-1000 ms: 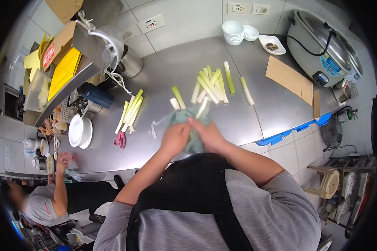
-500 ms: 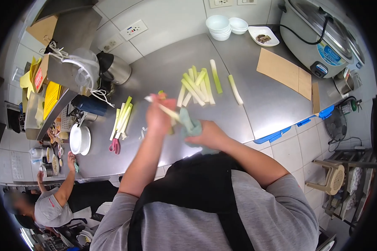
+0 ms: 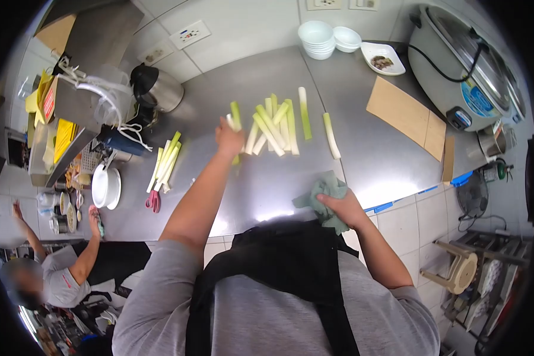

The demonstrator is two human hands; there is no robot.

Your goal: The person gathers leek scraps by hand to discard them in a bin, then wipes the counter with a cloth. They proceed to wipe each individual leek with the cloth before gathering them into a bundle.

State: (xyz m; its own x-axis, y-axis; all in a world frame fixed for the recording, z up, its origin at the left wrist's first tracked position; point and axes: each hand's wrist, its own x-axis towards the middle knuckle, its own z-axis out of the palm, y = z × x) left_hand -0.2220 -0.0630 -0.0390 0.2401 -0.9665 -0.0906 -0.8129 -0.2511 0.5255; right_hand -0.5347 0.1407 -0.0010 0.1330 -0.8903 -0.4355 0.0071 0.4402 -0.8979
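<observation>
My left hand (image 3: 228, 139) is closed around a green-and-white leek stalk (image 3: 235, 113) over the steel counter (image 3: 267, 190), left of a pile of several leek stalks (image 3: 273, 127). A green cloth (image 3: 323, 199) is bunched in my right hand (image 3: 338, 207), near the counter's front edge. Two single stalks lie right of the pile, one (image 3: 304, 113) upper and one (image 3: 331, 136) lower. Further left rests another bunch of stalks (image 3: 167, 161), with red-handled scissors (image 3: 153, 202) just below it.
Bowls (image 3: 316, 38), a dish of dark food (image 3: 382, 58), cardboard (image 3: 406, 115) and a large cooker (image 3: 457, 71) stand at the back right. A kettle (image 3: 163, 89) and white bowl (image 3: 105, 187) are at left. Another person (image 3: 65, 285) works at lower left.
My hands have moved apart. The left one has gone slightly up with a stalk; the right one has drawn right and down with the cloth, off the stalk.
</observation>
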